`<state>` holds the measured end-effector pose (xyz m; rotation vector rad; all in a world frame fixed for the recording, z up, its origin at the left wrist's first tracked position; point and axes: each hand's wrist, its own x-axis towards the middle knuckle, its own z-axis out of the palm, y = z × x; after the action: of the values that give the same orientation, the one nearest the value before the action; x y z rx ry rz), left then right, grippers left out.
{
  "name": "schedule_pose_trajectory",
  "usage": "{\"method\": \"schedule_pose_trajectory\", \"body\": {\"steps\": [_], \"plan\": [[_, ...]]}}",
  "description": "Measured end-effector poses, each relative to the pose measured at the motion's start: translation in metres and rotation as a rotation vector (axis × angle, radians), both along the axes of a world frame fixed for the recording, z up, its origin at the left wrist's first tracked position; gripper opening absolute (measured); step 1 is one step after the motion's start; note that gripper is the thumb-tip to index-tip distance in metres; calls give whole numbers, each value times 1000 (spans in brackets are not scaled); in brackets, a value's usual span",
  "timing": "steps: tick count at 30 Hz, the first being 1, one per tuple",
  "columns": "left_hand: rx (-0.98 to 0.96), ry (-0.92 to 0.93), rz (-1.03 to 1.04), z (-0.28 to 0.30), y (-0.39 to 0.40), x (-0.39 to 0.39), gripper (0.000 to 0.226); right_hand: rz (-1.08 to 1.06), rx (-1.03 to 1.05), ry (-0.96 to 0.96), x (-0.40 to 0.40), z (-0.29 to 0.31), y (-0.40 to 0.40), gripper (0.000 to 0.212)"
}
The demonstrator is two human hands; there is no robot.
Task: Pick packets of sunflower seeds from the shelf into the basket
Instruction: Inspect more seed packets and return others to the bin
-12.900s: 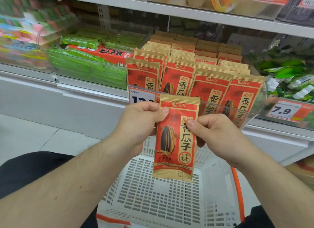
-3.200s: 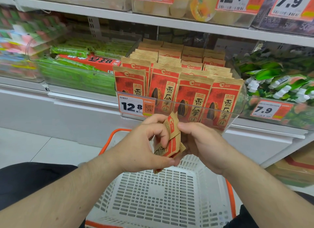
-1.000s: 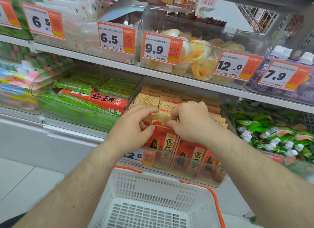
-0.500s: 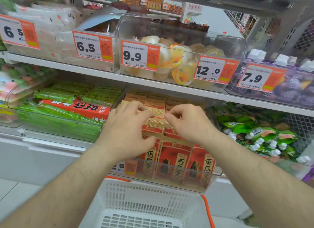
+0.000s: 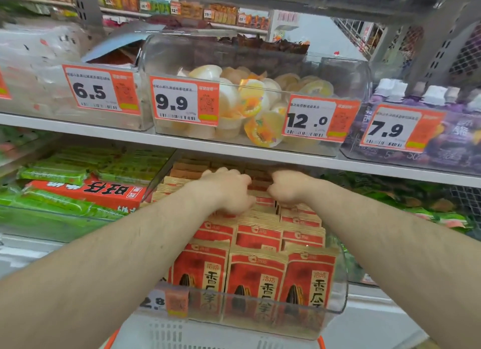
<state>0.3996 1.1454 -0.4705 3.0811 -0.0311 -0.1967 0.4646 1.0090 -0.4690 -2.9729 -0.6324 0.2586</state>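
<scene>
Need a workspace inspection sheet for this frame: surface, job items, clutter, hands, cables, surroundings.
Surface: lower shelf under white shelf edge.
Job's things: sunflower seed packets upright in rows in a clear bin; white basket below, contents unseen.
Clutter: green packs, jelly cups, price tags.
Hands: left hand and right hand reach into the back rows; grips unclear.
Cables: nothing seen.
Surroundings: shop aisle, further shelves behind.

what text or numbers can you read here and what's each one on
"6.5": price tag
"9.9": price tag
"12.0": price tag
"7.9": price tag
"2.8", start hidden by an arm: seed bin tag
"香瓜子": sunflower seed packets
Tag small print, far-aisle tags: too blurred.
</scene>
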Motion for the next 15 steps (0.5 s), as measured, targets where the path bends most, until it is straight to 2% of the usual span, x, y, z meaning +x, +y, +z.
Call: {"method": "schedule_pose_trajectory", "body": {"steps": [7,11,15], "plan": [[-31,-65,8,-8,-1,11,67,12,18,-16,13,-4,13,36],[-30,-31,21,-8,3,7,72,31,28,-22,6,-3,10,22],[-43,-25,-41,-5,3,2,81,108,-18,-42,-18,0,-3,37]]}}
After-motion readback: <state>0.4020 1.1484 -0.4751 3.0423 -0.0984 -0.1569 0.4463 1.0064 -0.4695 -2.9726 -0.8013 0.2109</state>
